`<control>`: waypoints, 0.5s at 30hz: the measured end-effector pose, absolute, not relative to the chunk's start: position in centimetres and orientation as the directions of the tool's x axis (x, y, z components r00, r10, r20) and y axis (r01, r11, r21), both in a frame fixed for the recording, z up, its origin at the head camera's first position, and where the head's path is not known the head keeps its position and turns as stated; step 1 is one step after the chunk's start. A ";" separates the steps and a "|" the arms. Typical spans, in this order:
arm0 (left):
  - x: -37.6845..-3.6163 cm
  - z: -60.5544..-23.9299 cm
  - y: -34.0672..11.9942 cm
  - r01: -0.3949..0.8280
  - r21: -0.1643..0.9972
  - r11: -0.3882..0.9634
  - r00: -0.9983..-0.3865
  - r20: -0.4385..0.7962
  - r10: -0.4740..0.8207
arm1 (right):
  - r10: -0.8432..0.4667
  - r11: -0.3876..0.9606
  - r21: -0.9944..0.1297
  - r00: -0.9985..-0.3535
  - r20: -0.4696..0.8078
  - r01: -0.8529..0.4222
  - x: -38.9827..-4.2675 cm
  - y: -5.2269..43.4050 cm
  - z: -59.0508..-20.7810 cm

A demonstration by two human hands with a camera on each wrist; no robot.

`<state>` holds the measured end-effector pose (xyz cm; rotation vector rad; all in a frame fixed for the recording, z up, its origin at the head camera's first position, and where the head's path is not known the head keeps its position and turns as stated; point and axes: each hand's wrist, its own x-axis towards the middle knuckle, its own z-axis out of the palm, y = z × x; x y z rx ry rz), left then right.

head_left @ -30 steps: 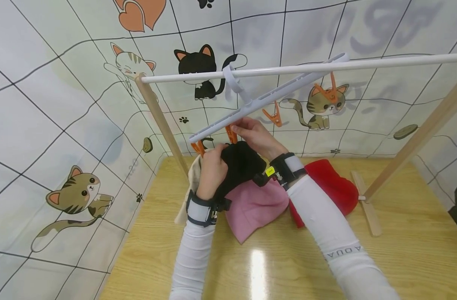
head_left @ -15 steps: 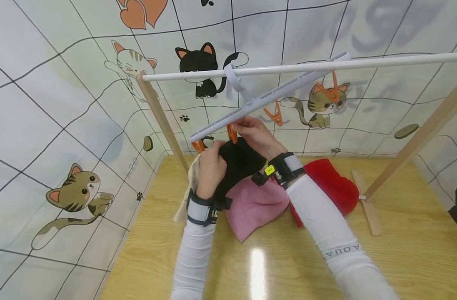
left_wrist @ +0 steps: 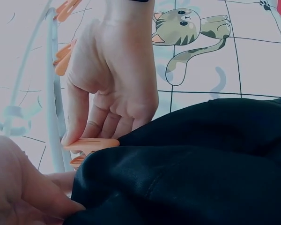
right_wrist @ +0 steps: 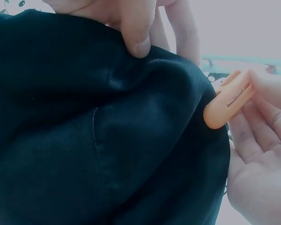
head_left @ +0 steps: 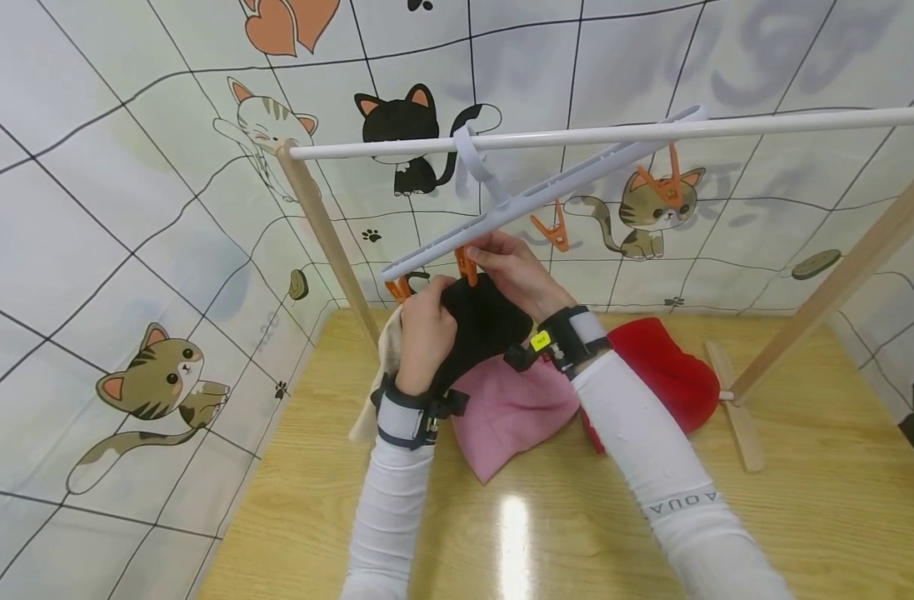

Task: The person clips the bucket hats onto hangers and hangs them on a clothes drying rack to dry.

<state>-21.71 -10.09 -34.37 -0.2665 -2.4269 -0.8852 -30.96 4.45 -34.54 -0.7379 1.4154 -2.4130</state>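
In the head view my left hand (head_left: pixel 425 333) pinches the upper edge of a black cloth hat (head_left: pixel 482 321). Thumb and fingertips press into its fabric in the right wrist view. My right hand (head_left: pixel 518 271) pinches an orange clothespin (head_left: pixel 466 267) that hangs from a light-blue hanger (head_left: pixel 501 215). The clothespin's tip (right_wrist: pixel 218 115) overlaps the hat's rim in the right wrist view. Left of the left hand, a second orange clothespin (head_left: pixel 398 289) is at the hanger's low end, above a cream cloth piece (head_left: pixel 382 375) partly hidden by that hand.
The tilted hanger hooks on a white rod (head_left: pixel 614 135) between wooden posts (head_left: pixel 816 308). Two more orange clothespins (head_left: pixel 552 229) dangle on its right half. A pink hat (head_left: pixel 512 412) and a red hat (head_left: pixel 662 375) lie on the wooden table (head_left: pixel 576 533). A cat-print wall covering stands behind.
The hat's edge has come up slightly under the clothespin and its cloth looks less bunched. Both hands have stayed nearly in place, still gripping the hat and the clothespin.
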 end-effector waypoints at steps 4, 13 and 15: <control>-21.8 -34.3 -10.1 0.355 0.544 0.760 -0.842 0.539 0.007 | -0.454 -0.481 -0.875 -0.839 0.300 -0.053 -31.0 4.6 -34.6; -21.9 -34.8 -10.2 0.339 0.558 0.757 -0.861 0.508 0.011 | -0.436 -0.270 -0.949 -0.857 0.274 -0.166 -30.5 5.4 -34.6; -21.9 -34.9 -10.3 0.331 0.547 0.769 -0.862 0.506 0.012 | -0.416 -0.139 -0.966 -0.873 0.256 -0.217 -30.0 5.9 -34.2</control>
